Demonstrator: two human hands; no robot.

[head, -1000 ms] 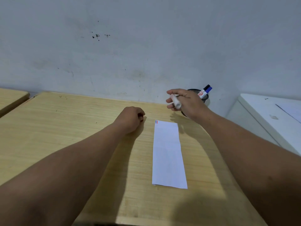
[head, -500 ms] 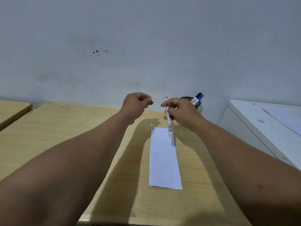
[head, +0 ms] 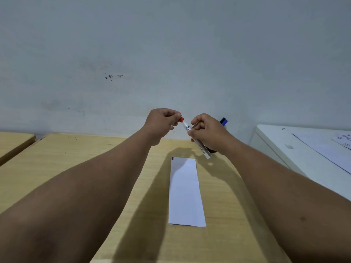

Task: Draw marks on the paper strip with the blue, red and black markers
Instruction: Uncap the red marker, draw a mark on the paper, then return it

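A white paper strip (head: 185,192) lies lengthwise on the wooden table (head: 95,158), with a small blue and a small red mark at its far left corner. Above its far end, my right hand (head: 208,132) grips the white barrel of the red marker (head: 198,142), held slanted. My left hand (head: 162,120) pinches the marker's red cap (head: 182,119), which sits at the marker's upper tip. The caps of a blue marker (head: 224,122) and a black marker (head: 222,120) stick up behind my right hand.
The dark pen holder (head: 213,149) is mostly hidden behind my right hand, near the wall. A white cabinet (head: 303,149) with printed sheets stands at the right. A second wooden table (head: 13,143) sits at the far left.
My hands have come together above the table. The red cap, held apart from the marker half a second ago, now meets the marker's tip.
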